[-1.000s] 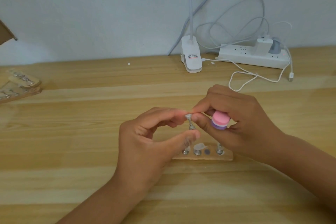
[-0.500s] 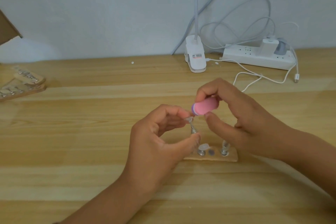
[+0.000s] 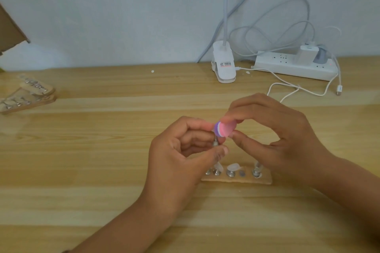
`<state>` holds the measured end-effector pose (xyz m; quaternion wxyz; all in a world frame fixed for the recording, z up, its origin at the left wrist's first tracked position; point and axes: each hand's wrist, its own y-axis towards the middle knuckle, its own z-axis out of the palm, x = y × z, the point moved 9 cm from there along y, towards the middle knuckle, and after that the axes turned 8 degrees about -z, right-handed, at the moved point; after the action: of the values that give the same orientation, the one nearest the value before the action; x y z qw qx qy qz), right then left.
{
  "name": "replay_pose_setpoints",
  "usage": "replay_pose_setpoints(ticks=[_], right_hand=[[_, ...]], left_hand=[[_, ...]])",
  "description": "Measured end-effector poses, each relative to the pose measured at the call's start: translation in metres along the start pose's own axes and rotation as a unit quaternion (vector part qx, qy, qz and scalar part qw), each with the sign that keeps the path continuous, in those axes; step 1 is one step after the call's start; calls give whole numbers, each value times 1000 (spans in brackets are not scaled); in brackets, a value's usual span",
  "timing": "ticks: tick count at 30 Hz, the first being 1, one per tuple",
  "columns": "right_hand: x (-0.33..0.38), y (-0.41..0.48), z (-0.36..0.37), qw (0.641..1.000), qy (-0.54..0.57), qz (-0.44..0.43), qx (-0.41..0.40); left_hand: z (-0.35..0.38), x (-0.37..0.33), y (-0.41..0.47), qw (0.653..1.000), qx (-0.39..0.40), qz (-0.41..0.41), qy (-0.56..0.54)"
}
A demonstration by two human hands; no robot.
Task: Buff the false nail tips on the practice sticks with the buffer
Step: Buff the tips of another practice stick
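On the wooden table both hands work a little above the surface, near the front. The left hand has its fingers curled and pinches one practice stick between the thumb and the forefinger, with the metal foot of the stick downward. The right hand is also curled and holds the buffer between the thumb below and the fingers above. The purple end of the buffer is turned to the top of the stick and seems to touch it. Just behind the hands lies the wooden base with the other sticks standing in a row, and one of them carries a clear nail tip. The tip on the held stick is hidden behind the buffer, so I cannot say how much of it is already dull. I judge that the buffing of this one tip is in progress. To do it well, the left hand should grip the stick low and firmly so it does not turn, and the right hand should move the buffer with short, light strokes in one direction along the tip. The pressure must be small, because a thin plastic tip can bend or come off its stick. It helps to roll the stick slowly so that the sides also get buffed, not only the middle.
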<state>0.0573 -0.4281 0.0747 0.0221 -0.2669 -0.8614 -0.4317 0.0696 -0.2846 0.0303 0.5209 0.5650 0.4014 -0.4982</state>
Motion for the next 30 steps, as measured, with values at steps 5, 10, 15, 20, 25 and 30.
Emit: replay_pose_setpoints(ticks=[5, 10, 15, 20, 25, 30], right_hand=[[6, 0, 0, 1000, -9, -26, -5], [-4, -2, -8, 1000, 5, -4, -16], [5, 2, -4, 999, 12, -28, -13], [-7, 0, -11, 1000, 19, -3, -14], [3, 1, -5, 999, 22, -29, -3], [-1, -1, -11, 999, 22, -15, -18]], left_hand=[[0, -4, -3, 1000, -3, 8, -6], [0, -4, -3, 1000, -7, 1, -6], [4, -6, -4, 1000, 6, 10, -4], [6, -8, -5, 1000, 20, 18, 11], [6, -10, -6, 999, 20, 41, 20], [5, -12, -5, 998, 19, 50, 18]])
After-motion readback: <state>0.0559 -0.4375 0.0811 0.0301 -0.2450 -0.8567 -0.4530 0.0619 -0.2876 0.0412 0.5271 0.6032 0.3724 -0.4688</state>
